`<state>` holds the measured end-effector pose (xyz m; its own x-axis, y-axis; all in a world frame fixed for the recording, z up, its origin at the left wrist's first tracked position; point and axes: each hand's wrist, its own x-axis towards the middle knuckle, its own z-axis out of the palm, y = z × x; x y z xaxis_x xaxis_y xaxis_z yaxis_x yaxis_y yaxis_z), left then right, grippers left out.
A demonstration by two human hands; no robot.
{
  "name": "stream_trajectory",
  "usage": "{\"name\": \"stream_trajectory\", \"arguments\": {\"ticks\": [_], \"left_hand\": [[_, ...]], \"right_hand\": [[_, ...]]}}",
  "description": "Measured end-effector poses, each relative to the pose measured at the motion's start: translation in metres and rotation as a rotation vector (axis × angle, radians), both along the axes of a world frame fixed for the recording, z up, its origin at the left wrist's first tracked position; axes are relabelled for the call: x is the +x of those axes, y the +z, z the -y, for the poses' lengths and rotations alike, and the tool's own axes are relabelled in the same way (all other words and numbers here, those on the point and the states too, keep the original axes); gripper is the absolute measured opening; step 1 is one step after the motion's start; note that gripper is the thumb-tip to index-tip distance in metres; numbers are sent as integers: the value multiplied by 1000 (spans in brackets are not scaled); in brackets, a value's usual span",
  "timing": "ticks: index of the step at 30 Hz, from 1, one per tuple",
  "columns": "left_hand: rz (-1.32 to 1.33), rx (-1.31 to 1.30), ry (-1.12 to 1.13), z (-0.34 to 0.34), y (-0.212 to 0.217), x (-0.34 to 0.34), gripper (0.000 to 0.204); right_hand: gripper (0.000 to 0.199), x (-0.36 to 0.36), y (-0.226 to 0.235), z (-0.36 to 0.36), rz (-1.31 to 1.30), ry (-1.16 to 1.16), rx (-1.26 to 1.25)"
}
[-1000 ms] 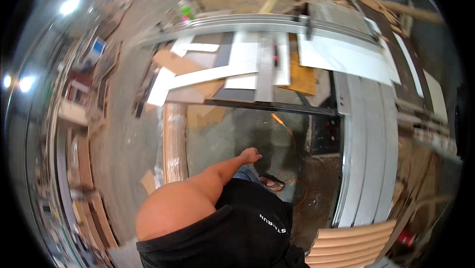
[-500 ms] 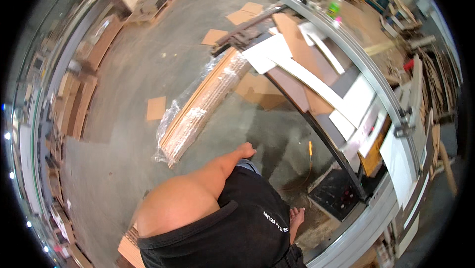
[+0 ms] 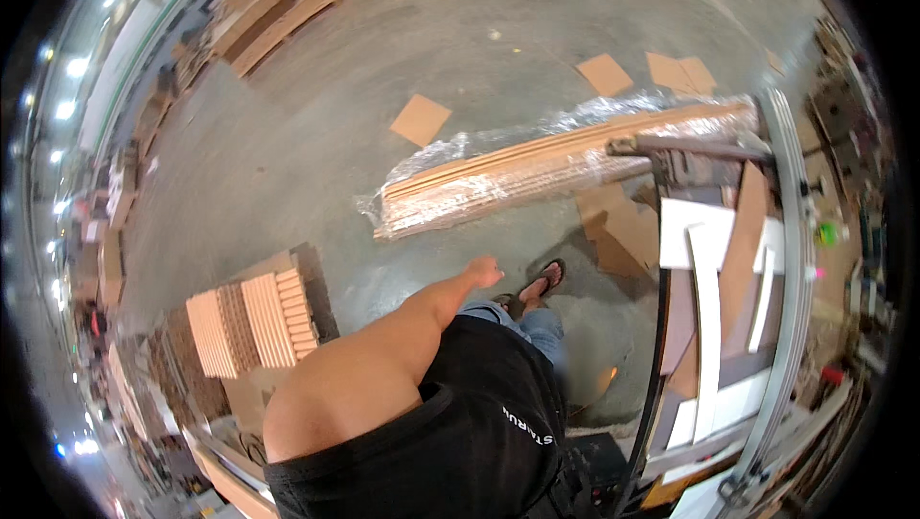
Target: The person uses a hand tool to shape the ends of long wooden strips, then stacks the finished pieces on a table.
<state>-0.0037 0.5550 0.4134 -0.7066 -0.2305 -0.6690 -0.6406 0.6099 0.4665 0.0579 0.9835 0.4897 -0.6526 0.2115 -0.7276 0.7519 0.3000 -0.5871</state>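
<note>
My left hand (image 3: 486,272) hangs beside my body over the concrete floor, its fingers loosely curled and nothing showing in them. It touches nothing. Beyond it lies a long bundle of brown boards (image 3: 517,169) in clear plastic wrap. My right hand is out of sight, hidden beyond my black shirt. To the right stands a work table (image 3: 678,303) with white panel offcuts (image 3: 706,327) and a brown strip (image 3: 738,251) on it.
A metal rail (image 3: 791,260) runs along the table's side. Cardboard pieces (image 3: 421,120) lie on the floor. Stacked light-brown boards (image 3: 271,321) stand at the left. Pallets (image 3: 287,30) line the far left. An orange-handled tool (image 3: 606,380) lies near the table.
My view has turned left, so the table now sits farther right and the stacked boards have come into view. My right hand has gone out of view. My left hand stays beside my body.
</note>
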Motion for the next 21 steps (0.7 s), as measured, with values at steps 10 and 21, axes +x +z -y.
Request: {"name": "stream_trajectory", "arguments": {"ticks": [10,21], "left_hand": [[89,-38,531,46,27,13,41],[-34,-23,673,123,-117,-19,35]], "right_hand": [[31,-142,-30,49,-1001,1218,317],[41,-146,-70,-5,-883,1974,856]]}}
